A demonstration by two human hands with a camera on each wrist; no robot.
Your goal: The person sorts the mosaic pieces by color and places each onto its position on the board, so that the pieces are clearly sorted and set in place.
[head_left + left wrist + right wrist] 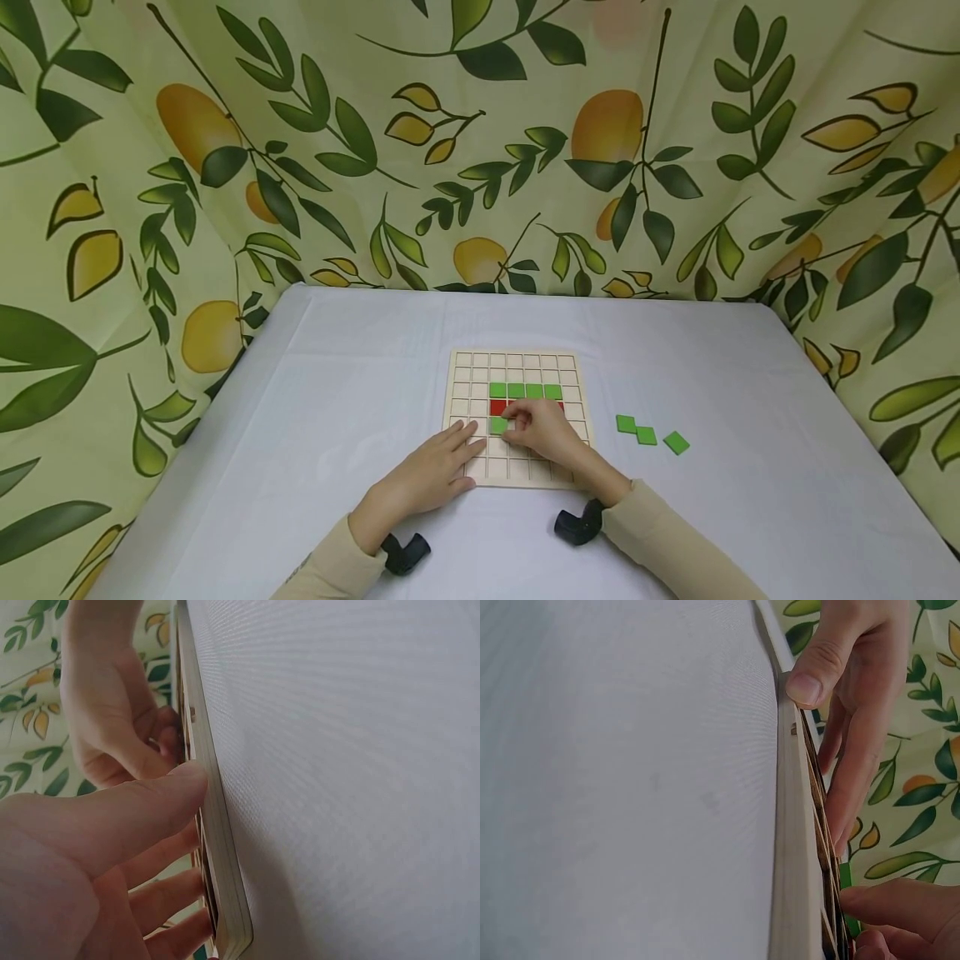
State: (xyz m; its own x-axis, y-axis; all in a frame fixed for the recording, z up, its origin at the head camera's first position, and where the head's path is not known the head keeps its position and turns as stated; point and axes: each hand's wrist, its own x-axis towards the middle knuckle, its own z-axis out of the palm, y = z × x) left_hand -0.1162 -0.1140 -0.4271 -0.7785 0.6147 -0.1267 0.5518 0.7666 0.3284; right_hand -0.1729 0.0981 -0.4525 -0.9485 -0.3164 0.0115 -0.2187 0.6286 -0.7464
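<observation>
A pale wooden grid board (468, 362) lies on the white table. In it sit a row of green square tiles (516, 390) and, just below, a row of red tiles (497, 407), partly hidden by my right hand. My right hand (546, 429) reaches over the board and pinches a green tile (498, 426) at the cell under the leftmost red one; the right wrist view shows this green tile (846, 877) at its fingertips. With fingers extended, my left hand (429, 471) rests on the board's left front part, its thumb (161, 806) along the front edge.
Three loose green tiles (647, 435) lie on the table to the right of the board. Black wrist-worn devices (579, 523) show at both wrists. Behind the table hangs a fruit-and-leaf patterned curtain (337, 208).
</observation>
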